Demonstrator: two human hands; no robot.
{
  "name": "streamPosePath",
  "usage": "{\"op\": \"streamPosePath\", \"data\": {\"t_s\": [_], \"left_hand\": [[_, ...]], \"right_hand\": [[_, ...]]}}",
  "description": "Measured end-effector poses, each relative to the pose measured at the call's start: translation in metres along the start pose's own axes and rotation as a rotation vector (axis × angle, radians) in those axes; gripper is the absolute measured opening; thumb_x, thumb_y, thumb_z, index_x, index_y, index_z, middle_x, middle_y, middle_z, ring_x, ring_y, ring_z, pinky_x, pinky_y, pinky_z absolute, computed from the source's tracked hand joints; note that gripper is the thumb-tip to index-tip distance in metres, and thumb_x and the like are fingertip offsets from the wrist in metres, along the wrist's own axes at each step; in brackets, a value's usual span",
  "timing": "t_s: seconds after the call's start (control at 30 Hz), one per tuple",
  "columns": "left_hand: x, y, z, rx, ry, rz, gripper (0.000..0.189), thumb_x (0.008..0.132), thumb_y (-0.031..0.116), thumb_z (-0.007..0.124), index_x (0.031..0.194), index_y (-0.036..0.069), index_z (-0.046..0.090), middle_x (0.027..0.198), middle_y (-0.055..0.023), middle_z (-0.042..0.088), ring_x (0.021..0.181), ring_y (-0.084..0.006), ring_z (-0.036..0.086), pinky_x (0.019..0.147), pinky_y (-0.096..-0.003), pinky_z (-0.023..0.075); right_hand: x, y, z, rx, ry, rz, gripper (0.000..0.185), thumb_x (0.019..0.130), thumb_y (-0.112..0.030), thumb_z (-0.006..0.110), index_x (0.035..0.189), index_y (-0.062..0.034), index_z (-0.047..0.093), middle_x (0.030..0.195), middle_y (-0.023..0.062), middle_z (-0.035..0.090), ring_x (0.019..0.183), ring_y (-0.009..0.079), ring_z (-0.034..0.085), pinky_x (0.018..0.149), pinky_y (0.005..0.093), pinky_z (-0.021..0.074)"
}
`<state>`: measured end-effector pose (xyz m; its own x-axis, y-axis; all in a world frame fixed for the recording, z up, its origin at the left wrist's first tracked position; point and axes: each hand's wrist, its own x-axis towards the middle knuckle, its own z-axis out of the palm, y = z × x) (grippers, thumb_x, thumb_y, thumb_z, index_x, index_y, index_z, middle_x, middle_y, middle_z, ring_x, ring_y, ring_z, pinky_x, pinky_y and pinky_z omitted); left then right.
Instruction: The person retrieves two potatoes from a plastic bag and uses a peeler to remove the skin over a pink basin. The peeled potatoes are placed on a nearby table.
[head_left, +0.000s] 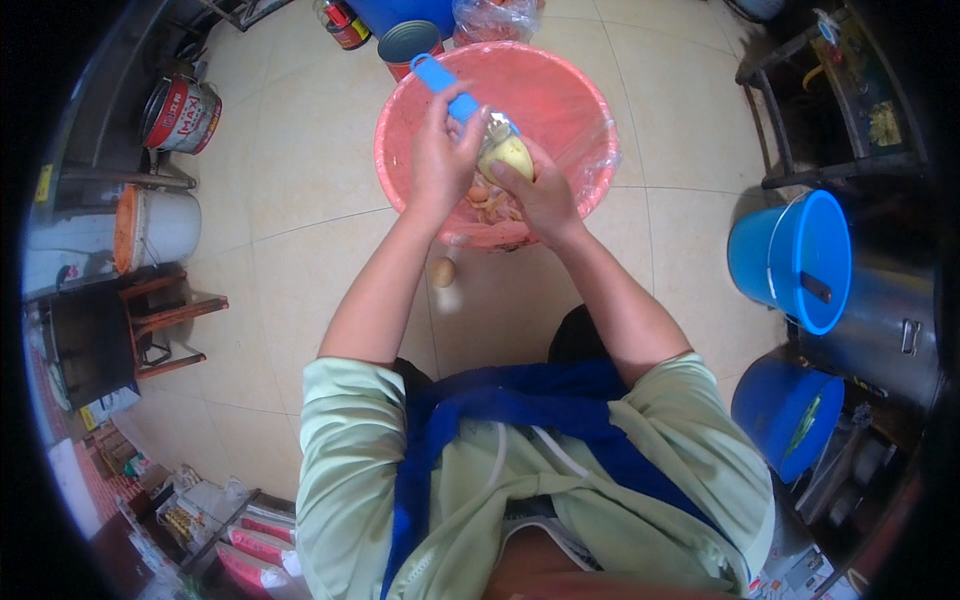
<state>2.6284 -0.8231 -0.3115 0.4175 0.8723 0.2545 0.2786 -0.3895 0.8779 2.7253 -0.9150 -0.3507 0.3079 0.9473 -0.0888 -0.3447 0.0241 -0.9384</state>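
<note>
My left hand (448, 154) grips a peeler with a blue plastic handle (444, 81), its head against a pale peeled potato (507, 157). That potato is in my right hand (545, 191), with the thumb across its near side. Both hands are above a large pink tub (386, 165) with a clear plastic liner. Peelings (496, 208) and a brownish round item (477, 194) lie at the bottom of the tub. On the tiled floor, just this side of the tub, is a brown potato (443, 271).
An open tin (409, 46) and a blue container (405, 9) stand behind the tub. At right are a light-blue bucket (752, 247) and a dark-blue bin (757, 409). Paint-style pails (184, 116), a white bucket (169, 225) and a wooden stool (176, 315) are at left.
</note>
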Motion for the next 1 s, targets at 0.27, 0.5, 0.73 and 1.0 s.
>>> {"op": "streamPosePath", "data": {"t_s": [0.27, 0.5, 0.73, 1.0], "left_hand": [[0.017, -0.022, -0.004, 0.092, 0.116, -0.059, 0.033, 0.087, 0.020, 0.063, 0.117, 0.008, 0.055, 0.067, -0.0012, 0.052, 0.059, -0.0072, 0.046, 0.054, -0.0236, 0.0386], [0.022, -0.081, -0.012, 0.470, -0.078, 0.073, 0.033, 0.087, 0.019, 0.063, 0.118, 0.008, 0.055, 0.071, -0.0052, 0.055, 0.059, -0.0086, 0.052, 0.053, -0.0256, 0.0435], [0.013, -0.013, -0.008, -0.224, 0.022, -0.048, 0.031, 0.090, 0.016, 0.060, 0.118, 0.005, 0.053, 0.069, 0.0040, 0.050, 0.057, -0.0018, 0.046, 0.047, -0.0185, 0.0350], [0.020, -0.039, 0.000, -0.209, 0.007, -0.114, 0.031, 0.088, 0.016, 0.062, 0.115, 0.003, 0.054, 0.067, 0.0033, 0.049, 0.057, -0.0040, 0.045, 0.051, -0.0200, 0.0379]], "right_hand": [[-0.004, -0.011, 0.003, -0.143, -0.024, 0.062, 0.041, 0.088, -0.017, 0.060, 0.124, -0.0007, 0.047, 0.103, 0.0047, 0.058, 0.091, 0.0113, 0.056, 0.076, 0.0262, 0.0470], [-0.008, -0.018, 0.011, 0.195, 0.057, 0.035, 0.039, 0.088, -0.011, 0.059, 0.124, -0.0035, 0.046, 0.099, 0.0062, 0.058, 0.079, 0.0142, 0.058, 0.062, 0.0261, 0.0507], [0.000, -0.005, 0.000, 0.141, -0.014, -0.065, 0.033, 0.090, -0.020, 0.051, 0.118, -0.0019, 0.049, 0.101, 0.0053, 0.056, 0.089, 0.0123, 0.055, 0.076, 0.0279, 0.0475], [-0.001, -0.002, -0.008, 0.067, -0.095, 0.116, 0.051, 0.089, -0.026, 0.057, 0.129, 0.0020, 0.040, 0.117, 0.0102, 0.052, 0.105, 0.0178, 0.054, 0.090, 0.0328, 0.0459]]}}
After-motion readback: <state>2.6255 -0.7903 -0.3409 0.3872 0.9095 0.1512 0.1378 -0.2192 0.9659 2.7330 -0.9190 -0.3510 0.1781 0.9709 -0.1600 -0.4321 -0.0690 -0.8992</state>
